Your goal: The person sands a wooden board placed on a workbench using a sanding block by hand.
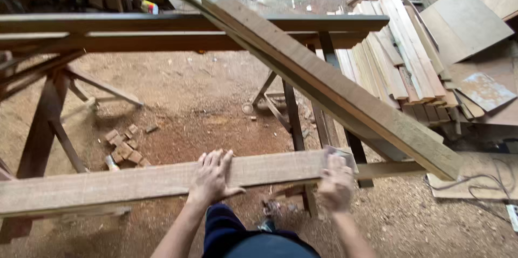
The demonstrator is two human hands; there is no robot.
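Plank [135, 182]: my left hand [211, 178] flat and open on top, steadying it. Right hand [335, 185], blurred, presses a sanding pad [341, 155] at its end; grip unclear.

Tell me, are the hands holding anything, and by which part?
The left hand lies flat on the top face of the near plank, not gripping it. The right hand, blurred, presses a small grey pad on the plank's right end.
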